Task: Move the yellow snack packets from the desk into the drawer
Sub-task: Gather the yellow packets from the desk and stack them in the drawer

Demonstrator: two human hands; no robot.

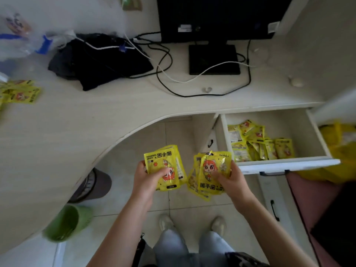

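My left hand grips a small stack of yellow snack packets with a red cartoon figure, held above the floor in front of the desk. My right hand grips a second, fanned stack of yellow packets, just left of the open drawer's front. The white drawer stands pulled out at the right, with several yellow packets heaped in its left half. More yellow packets lie on the desk at the far left edge.
A black monitor on its stand, tangled black and white cables and a dark folded cloth sit at the back of the desk. A green bin and a grey bin stand under the desk. A yellow bag lies right of the drawer.
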